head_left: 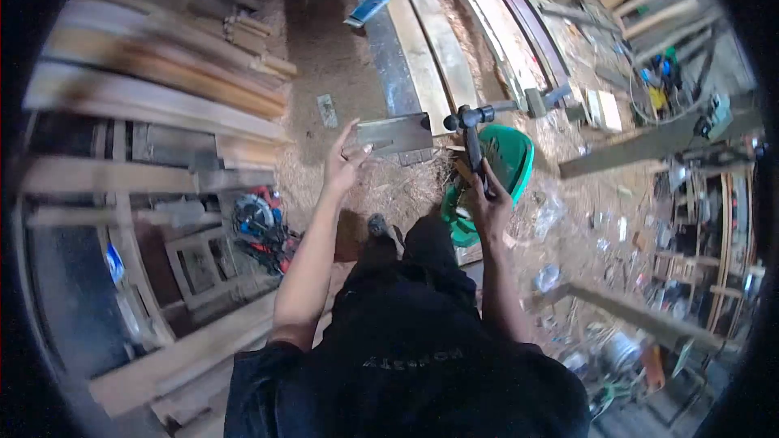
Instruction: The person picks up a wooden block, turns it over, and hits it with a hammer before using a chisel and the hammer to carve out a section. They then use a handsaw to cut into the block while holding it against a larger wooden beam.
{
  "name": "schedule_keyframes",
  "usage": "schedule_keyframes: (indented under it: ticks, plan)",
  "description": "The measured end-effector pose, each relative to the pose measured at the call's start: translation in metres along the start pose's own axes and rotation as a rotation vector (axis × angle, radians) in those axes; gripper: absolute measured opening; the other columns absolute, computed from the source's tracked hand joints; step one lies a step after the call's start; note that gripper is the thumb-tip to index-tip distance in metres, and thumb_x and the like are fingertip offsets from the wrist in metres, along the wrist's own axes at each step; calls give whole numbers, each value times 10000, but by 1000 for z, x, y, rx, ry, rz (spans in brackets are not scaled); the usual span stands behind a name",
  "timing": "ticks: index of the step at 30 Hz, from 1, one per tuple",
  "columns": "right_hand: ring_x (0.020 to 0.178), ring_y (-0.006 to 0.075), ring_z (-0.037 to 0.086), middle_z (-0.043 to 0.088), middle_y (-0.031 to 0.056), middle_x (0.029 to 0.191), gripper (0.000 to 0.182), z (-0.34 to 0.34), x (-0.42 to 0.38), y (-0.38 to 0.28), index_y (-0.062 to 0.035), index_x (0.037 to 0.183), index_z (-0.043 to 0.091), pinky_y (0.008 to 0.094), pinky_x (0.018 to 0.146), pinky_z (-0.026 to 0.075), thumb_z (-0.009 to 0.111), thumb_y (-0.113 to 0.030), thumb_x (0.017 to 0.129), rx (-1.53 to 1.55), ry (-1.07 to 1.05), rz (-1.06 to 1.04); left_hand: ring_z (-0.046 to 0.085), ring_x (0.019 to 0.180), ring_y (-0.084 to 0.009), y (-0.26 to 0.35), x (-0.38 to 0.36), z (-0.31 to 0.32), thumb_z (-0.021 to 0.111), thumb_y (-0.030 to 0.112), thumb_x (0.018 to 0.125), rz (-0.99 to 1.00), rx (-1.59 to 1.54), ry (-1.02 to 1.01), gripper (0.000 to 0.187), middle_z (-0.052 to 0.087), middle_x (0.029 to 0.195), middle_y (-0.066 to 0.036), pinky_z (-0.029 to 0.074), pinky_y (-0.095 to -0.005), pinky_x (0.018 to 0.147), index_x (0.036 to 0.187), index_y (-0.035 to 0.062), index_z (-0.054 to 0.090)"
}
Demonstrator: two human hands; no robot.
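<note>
In the head view, my right hand (492, 207) is closed around the dark handle of a hammer (469, 119), its head raised in front of me. My left hand (345, 166) grips the left end of a flat, dark grey rectangular piece (402, 135), with fingers at its upper edge and the thumb at its face. The hammer head is just right of this piece, close to its right end. Behind and below the hammer, a green plastic tub (523, 166) stands near my right leg, with pieces inside it partly hidden by my right hand.
Long planks (422, 40) run away ahead, with a blue packet (372, 6) lying on them. Stacked boards (162, 73) fill the left side, above a red and blue power tool (264, 227). A timber beam (625, 150) crosses at right. Shavings and scraps litter the floor.
</note>
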State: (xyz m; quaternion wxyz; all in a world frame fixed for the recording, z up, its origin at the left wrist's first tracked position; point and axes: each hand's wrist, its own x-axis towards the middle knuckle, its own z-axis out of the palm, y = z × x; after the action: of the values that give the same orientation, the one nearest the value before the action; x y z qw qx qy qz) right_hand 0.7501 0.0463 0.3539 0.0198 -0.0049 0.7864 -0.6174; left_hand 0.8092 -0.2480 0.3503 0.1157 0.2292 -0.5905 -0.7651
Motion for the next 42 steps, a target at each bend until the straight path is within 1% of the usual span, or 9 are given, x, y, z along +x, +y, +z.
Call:
schedule_keyframes:
  ticks: [7, 18, 22, 25, 27, 29, 36, 38, 42]
  plan:
    - [1077, 170, 659, 728, 162, 1167, 385, 6, 26, 30, -87, 1318, 668, 318, 958, 494, 710, -131, 938, -89, 139, 125, 705, 830, -198, -4, 90, 22, 624, -57, 936, -163, 18, -187, 650, 675, 1185, -129, 600, -310, 717, 1524, 101, 395]
    - [1074, 213, 680, 721, 230, 1136, 398, -6, 152, 67, -81, 1307, 666, 346, 978, 491, 723, -148, 919, -173, 283, 164, 719, 819, -218, -44, 239, 85, 646, 37, 960, -222, 166, -303, 685, 697, 1153, -147, 597, -314, 717, 1560, 146, 334]
    - [922, 141, 682, 746, 195, 1063, 390, -12, 181, 94, -104, 1309, 670, 316, 864, 517, 719, -163, 926, -160, 273, 285, 708, 856, -204, -47, 274, 126, 649, 44, 962, -318, 241, -238, 681, 664, 1211, -134, 587, -301, 723, 1558, 167, 344]
    - [758, 76, 600, 745, 140, 929, 400, -14, 198, 124, -120, 1321, 664, 275, 734, 513, 719, -164, 927, -135, 295, 296, 697, 886, -191, -84, 315, 133, 645, 44, 967, -370, 254, -268, 668, 645, 1225, -109, 587, -311, 739, 1553, 176, 353]
    - [744, 87, 603, 740, 144, 913, 399, -12, 207, 143, -124, 1320, 666, 283, 723, 511, 720, -161, 926, -137, 314, 305, 695, 887, -190, -110, 336, 136, 643, 44, 969, -374, 246, -292, 665, 641, 1226, -104, 590, -321, 747, 1552, 179, 355]
    - [730, 98, 606, 736, 149, 897, 398, -8, 218, 162, -128, 1319, 668, 290, 711, 509, 720, -157, 925, -137, 341, 310, 702, 802, -191, -140, 359, 141, 604, -4, 974, -342, 210, -286, 663, 686, 1110, -136, 579, -293, 665, 1557, 165, 337]
    - [686, 194, 620, 685, 158, 837, 421, 27, 246, 243, -120, 1335, 656, 319, 690, 501, 712, -106, 917, -283, 340, 380, 694, 825, -202, -248, 432, 162, 553, -6, 999, -418, 295, -367, 645, 677, 1093, -162, 595, -325, 710, 1570, 164, 306]
    - [729, 63, 522, 686, 30, 880, 410, 44, 254, 276, -96, 1342, 650, 233, 692, 464, 709, -115, 936, -300, 353, 326, 690, 834, -205, -282, 450, 162, 526, -17, 1007, -407, 323, -433, 642, 669, 1099, -180, 600, -336, 721, 1576, 167, 293]
    - [741, 59, 527, 688, 33, 878, 409, 73, 270, 322, -102, 1342, 651, 237, 698, 468, 707, -104, 937, -303, 321, 386, 686, 837, -204, -329, 481, 167, 514, -29, 1005, -347, 370, -491, 651, 672, 1094, -172, 605, -338, 725, 1580, 170, 285]
